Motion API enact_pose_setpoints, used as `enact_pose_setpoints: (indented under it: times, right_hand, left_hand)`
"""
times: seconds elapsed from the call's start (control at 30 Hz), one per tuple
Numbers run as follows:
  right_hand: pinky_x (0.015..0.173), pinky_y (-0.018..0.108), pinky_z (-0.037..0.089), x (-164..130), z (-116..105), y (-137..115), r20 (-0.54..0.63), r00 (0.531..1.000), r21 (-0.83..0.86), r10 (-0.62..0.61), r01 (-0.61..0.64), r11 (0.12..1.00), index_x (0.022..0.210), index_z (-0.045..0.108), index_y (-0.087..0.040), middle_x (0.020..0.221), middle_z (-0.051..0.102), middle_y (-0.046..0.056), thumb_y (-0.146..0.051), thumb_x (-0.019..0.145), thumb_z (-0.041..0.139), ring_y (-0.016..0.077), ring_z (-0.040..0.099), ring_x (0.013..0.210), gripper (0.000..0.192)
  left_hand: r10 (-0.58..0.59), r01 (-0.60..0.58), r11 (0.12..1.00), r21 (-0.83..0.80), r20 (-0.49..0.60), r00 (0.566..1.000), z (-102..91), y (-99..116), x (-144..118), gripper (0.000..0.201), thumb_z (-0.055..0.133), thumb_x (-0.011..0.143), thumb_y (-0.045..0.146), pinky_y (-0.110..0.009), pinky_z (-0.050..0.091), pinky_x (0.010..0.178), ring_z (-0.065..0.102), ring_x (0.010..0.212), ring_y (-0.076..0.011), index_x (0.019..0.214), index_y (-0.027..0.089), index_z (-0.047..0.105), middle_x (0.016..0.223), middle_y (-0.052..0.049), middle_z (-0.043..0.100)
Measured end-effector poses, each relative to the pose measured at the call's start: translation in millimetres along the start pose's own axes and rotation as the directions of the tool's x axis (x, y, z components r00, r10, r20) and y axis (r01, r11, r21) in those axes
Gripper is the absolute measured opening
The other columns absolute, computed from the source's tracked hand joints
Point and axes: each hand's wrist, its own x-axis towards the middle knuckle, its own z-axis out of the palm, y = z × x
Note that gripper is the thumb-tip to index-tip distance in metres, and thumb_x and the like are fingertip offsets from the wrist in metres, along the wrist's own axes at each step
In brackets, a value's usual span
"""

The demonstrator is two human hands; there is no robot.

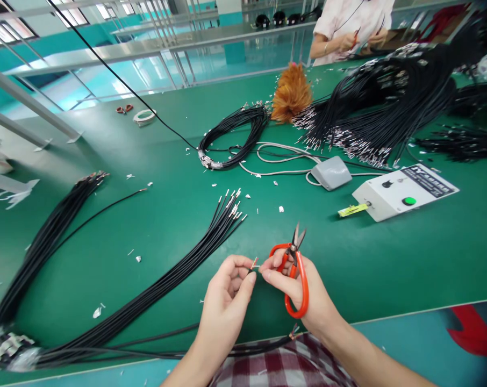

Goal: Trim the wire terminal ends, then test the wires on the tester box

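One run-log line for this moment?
left hand: pinches wire end | right hand: holds orange scissors, touches wire end | wire bundle on green table

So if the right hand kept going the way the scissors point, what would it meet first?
Bare green mat at first. The scissors in the right hand point up and away, roughly toward the grey pedal and its cable; depth is unclear, so that is likely, not certain.
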Motion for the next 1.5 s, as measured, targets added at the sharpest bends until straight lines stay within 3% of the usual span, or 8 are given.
enact_pose_setpoints:
  times: [0.33, 0.63, 0.93, 1.03, 1.17, 1.23, 1.33, 1.5]
  right_hand:
    - [0.069, 0.023, 0.047, 0, 7, -2, 0.021, 0.993, -0.030, -0.120, 0.120, 0.992, 0.070, 0.051, -0.020, 0.071, 0.061, -0.003, -0.029, 0.064, 0.079, 0.0109, 0.056, 0.069, 0.030]
    - [0.063, 0.022, 0.043, -3, 10, 11, 0.075, 0.995, 0.005, -0.064, 0.064, 0.998, 0.068, 0.046, -0.020, 0.066, 0.055, -0.005, -0.028, 0.063, 0.077, 0.0088, 0.050, 0.062, 0.032]
    - [0.060, 0.023, 0.038, -4, -4, 6, 0.139, 0.988, -0.290, -0.074, 0.112, 0.951, 0.075, 0.048, -0.020, 0.069, 0.050, -0.004, -0.034, 0.075, 0.067, 0.0098, 0.046, 0.061, 0.024]
    - [0.061, 0.024, 0.036, -4, -18, 0, 0.188, 0.965, -0.630, -0.181, 0.260, 0.732, 0.075, 0.052, -0.020, 0.071, 0.051, -0.003, -0.037, 0.079, 0.065, 0.0115, 0.048, 0.063, 0.022]
    - [0.060, 0.027, 0.029, -3, -31, -6, 0.297, 0.838, -0.900, -0.457, 0.406, 0.159, 0.068, 0.053, -0.020, 0.066, 0.054, -0.003, -0.042, 0.078, 0.067, 0.0121, 0.048, 0.059, 0.027]
    - [0.060, 0.028, 0.026, -2, -33, -8, 0.362, 0.773, -0.913, -0.522, 0.406, -0.033, 0.066, 0.054, -0.020, 0.064, 0.057, -0.003, -0.044, 0.081, 0.063, 0.0122, 0.048, 0.057, 0.029]
    - [0.061, 0.030, 0.025, 0, -32, -10, 0.416, 0.740, -0.907, -0.529, 0.377, -0.186, 0.067, 0.057, -0.020, 0.066, 0.060, -0.001, -0.047, 0.083, 0.059, 0.0138, 0.052, 0.058, 0.031]
    - [0.062, 0.031, 0.023, 2, -29, -12, 0.470, 0.741, -0.882, -0.479, 0.377, -0.283, 0.066, 0.059, -0.020, 0.066, 0.062, 0.000, -0.047, 0.086, 0.055, 0.0153, 0.054, 0.061, 0.033]
  left_hand:
    - [0.008, -0.007, 1.000, -0.016, 0.024, 1.000, -0.5, -5, 1, 0.017, 0.057, 0.083, 0.032, -0.018, 0.029, 0.042, 0.037, 0.047, -0.0069, 0.083, 0.015, 0.057, 0.057, 0.006, 0.045]
    - [-0.049, 0.053, 0.986, -0.161, 0.027, 0.998, -1.7, -2, 2, 0.019, 0.062, 0.080, 0.034, -0.017, 0.023, 0.040, 0.035, 0.042, -0.0032, 0.081, 0.015, 0.056, 0.061, 0.005, 0.049]
    - [-0.030, 0.040, 0.964, -0.264, 0.042, 0.999, -7.5, 1, 5, 0.017, 0.064, 0.080, 0.026, -0.017, 0.024, 0.041, 0.039, 0.041, -0.0020, 0.092, 0.016, 0.057, 0.065, 0.005, 0.050]
    - [-0.032, 0.041, 0.962, -0.271, 0.039, 0.999, -7.3, 0, 4, 0.016, 0.065, 0.080, 0.026, -0.017, 0.024, 0.041, 0.040, 0.039, -0.0015, 0.087, 0.014, 0.057, 0.062, 0.005, 0.052]
    - [-0.082, 0.096, 0.954, -0.284, 0.062, 0.995, -7.5, 2, 3, 0.016, 0.065, 0.079, 0.026, -0.015, 0.023, 0.039, 0.041, 0.037, -0.0010, 0.081, 0.013, 0.056, 0.061, 0.004, 0.054]
    - [-0.110, 0.126, 0.948, -0.291, 0.070, 0.991, -7.3, 3, 2, 0.018, 0.066, 0.078, 0.027, -0.014, 0.023, 0.037, 0.041, 0.035, -0.0009, 0.079, 0.014, 0.054, 0.059, 0.005, 0.054]
    - [-0.140, 0.161, 0.941, -0.299, 0.090, 0.986, -7.2, 5, 1, 0.022, 0.068, 0.076, 0.030, -0.013, 0.024, 0.033, 0.041, 0.032, -0.0015, 0.078, 0.015, 0.052, 0.055, 0.007, 0.053]
    - [-0.152, 0.175, 0.935, -0.308, 0.099, 0.983, -7.1, 4, 3, 0.025, 0.070, 0.074, 0.031, -0.012, 0.028, 0.028, 0.046, 0.029, -0.0036, 0.077, 0.016, 0.050, 0.054, 0.007, 0.055]
